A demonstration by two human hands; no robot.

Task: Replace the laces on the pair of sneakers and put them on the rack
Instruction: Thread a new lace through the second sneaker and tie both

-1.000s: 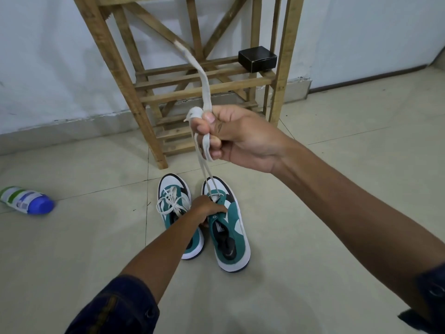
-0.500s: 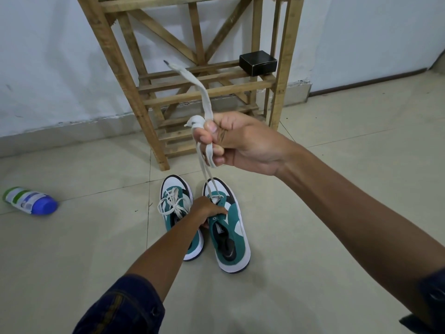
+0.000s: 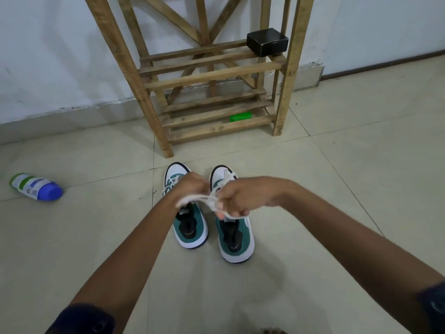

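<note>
Two white-and-teal sneakers stand side by side on the tiled floor, toes toward the wooden rack [image 3: 212, 75]. The left sneaker [image 3: 190, 227] still has white laces at its front. The right sneaker [image 3: 234, 239] shows an open black tongue. Above them both hands meet. My right hand [image 3: 237, 197] grips a bunched white lace [image 3: 212, 201] in its curled fingers. My left hand [image 3: 191, 185] holds the other end of that lace, which stretches between the two hands. Whether the lace still runs through the right sneaker's eyelets is hidden by my hands.
A black box [image 3: 267, 42] sits on the rack's middle shelf at the right. A green cylinder [image 3: 240, 116] lies on the lowest shelf. A white bottle with a blue cap [image 3: 36, 186] lies on the floor at the left. The wall runs behind the rack.
My right hand has come down from high in front of the rack to just above the sneakers, bringing the lace with it. My left hand has risen off the right sneaker and taken the lace.
</note>
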